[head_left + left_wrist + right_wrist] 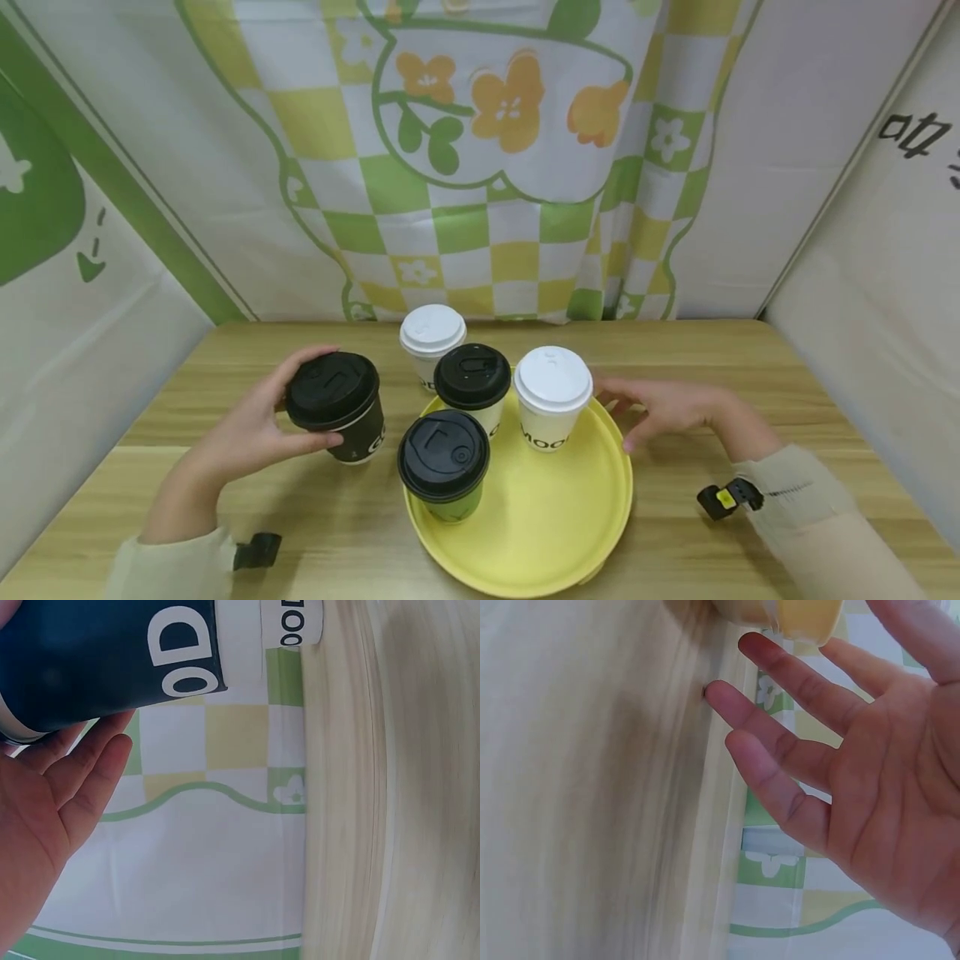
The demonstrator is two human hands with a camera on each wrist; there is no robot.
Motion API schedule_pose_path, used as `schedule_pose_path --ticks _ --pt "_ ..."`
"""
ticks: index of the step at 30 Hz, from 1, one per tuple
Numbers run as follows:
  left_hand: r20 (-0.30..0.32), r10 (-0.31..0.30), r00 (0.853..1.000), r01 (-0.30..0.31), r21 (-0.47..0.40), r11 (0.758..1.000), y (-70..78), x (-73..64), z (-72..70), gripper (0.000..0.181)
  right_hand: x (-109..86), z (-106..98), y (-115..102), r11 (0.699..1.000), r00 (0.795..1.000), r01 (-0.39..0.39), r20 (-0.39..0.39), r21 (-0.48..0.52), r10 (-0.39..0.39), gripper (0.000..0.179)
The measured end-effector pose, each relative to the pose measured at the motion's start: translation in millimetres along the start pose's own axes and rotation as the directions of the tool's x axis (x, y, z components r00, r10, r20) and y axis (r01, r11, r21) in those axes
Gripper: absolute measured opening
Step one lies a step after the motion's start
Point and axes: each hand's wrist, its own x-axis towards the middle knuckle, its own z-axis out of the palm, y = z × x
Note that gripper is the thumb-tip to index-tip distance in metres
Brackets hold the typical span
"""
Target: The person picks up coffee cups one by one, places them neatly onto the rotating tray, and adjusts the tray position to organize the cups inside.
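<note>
In the head view my left hand (258, 429) grips a black paper coffee cup (358, 437) with a black lid, thumb in front and fingers behind. The left wrist view shows this black cup (112, 660) upright, its base above the table. My right hand (667, 412) is beside the right rim of a round yellow tray (555, 517), holding nothing. Its fingers are spread and slightly bent in the right wrist view. On the tray stand a green cup with a black lid (444, 454), a pale cup with a black lid (472, 375) and a white cup (553, 396).
Another white cup with a white lid (433, 333) stands behind the tray, on the left. The wooden table (712, 533) ends at a patterned curtain (465, 233). White side walls (885, 275) flank it.
</note>
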Motion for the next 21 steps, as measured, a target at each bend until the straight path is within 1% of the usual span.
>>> schedule_pose_path --ticks 4,8,14,17,21 --pt "-0.001 0.007 1.0 -0.007 -0.009 1.0 -1.1 -3.1 -0.7 0.096 -4.1 5.6 1.8 1.0 1.0 -0.005 -0.025 -0.017 0.005 0.097" --pt "0.005 0.019 1.0 -0.019 -0.031 0.999 1.6 -4.1 -2.6 0.096 -9.1 10.3 1.0 0.999 0.999 -0.004 -0.048 -0.048 0.002 0.095" --pt "0.011 0.06 0.998 -0.06 -0.056 0.997 6.4 -5.5 -3.7 0.097 -15.6 16.9 -0.6 0.999 0.997 0.01 -0.072 -0.042 -0.013 0.093" --pt "0.013 0.081 0.997 -0.08 -0.066 0.995 8.4 -5.5 -3.7 0.097 -18.1 20.0 -1.1 0.999 0.996 0.001 -0.087 -0.039 -0.004 0.093" --pt "0.019 0.09 0.996 -0.089 -0.074 0.993 11.6 -4.6 -3.3 0.096 -20.6 23.1 -3.6 0.999 0.993 -0.019 -0.114 -0.044 0.014 0.094"
